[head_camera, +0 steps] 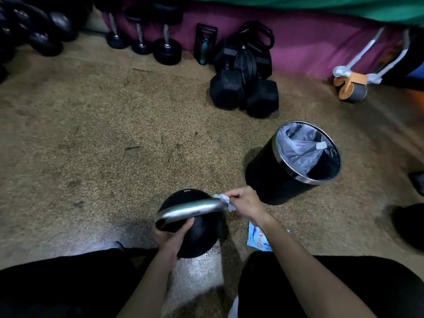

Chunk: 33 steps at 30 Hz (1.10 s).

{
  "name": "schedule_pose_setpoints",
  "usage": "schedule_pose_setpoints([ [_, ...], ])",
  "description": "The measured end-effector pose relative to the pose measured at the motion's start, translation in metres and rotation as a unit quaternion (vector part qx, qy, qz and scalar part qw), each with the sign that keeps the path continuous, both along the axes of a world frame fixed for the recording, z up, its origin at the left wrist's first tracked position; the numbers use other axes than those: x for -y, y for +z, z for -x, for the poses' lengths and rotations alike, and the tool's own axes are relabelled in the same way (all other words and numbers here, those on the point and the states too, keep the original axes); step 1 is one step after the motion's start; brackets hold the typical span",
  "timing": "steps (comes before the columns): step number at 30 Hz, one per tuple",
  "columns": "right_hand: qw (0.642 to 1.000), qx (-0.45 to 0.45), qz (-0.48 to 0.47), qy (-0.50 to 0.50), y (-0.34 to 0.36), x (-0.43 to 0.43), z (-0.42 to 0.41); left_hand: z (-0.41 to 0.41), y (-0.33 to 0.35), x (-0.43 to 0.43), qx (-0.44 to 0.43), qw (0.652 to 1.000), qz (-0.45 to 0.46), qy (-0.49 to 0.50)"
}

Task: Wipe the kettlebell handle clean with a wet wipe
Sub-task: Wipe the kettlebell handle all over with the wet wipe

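Speckled tan rubber floor under a magenta padded wall. Against it, three round-headed dumbbells with chrome grips, two black hex dumbbells. One cylindrical black bin, steel-rimmed, plastic-lined. One round black kettlebell on the floor near the bin, smooth steel handle. Left hand curled round the handle's left end; right hand pinching a crumpled white wet wipe against its right end. One blue packet beside.
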State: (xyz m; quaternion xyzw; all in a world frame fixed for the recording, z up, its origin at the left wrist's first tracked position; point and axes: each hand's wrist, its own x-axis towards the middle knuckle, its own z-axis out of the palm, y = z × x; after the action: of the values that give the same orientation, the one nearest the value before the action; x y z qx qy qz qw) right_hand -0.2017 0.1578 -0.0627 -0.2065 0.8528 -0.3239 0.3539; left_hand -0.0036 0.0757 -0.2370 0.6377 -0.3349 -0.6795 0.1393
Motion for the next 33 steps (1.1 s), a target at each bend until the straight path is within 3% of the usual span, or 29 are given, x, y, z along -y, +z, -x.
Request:
schedule_pose_setpoints([
  [5, 0.999, 0.029, -0.033, -0.009, -0.001, 0.001, 0.006, 0.004, 0.019, -0.001, -0.006, 0.999, 0.034, 0.014],
  [9, 0.990, -0.008, -0.113, 0.078, 0.004, 0.021, 0.000, 0.003, 0.013, -0.001, -0.018, 0.998, 0.051, 0.019],
  [18, 0.987, 0.031, -0.108, 0.111, 0.020, 0.013, 0.026, 0.005, 0.033, -0.004, 0.002, 0.998, 0.061, 0.022],
  [27, 0.950, 0.001, -0.185, 0.252, 0.010, 0.043, 0.027, 0.008, 0.039, -0.001, 0.046, 0.996, 0.080, -0.013],
  [33, 0.955, 0.023, -0.175, 0.237, 0.012, 0.039, 0.042, 0.008, 0.040, -0.003, 0.060, 0.995, 0.080, -0.020],
])
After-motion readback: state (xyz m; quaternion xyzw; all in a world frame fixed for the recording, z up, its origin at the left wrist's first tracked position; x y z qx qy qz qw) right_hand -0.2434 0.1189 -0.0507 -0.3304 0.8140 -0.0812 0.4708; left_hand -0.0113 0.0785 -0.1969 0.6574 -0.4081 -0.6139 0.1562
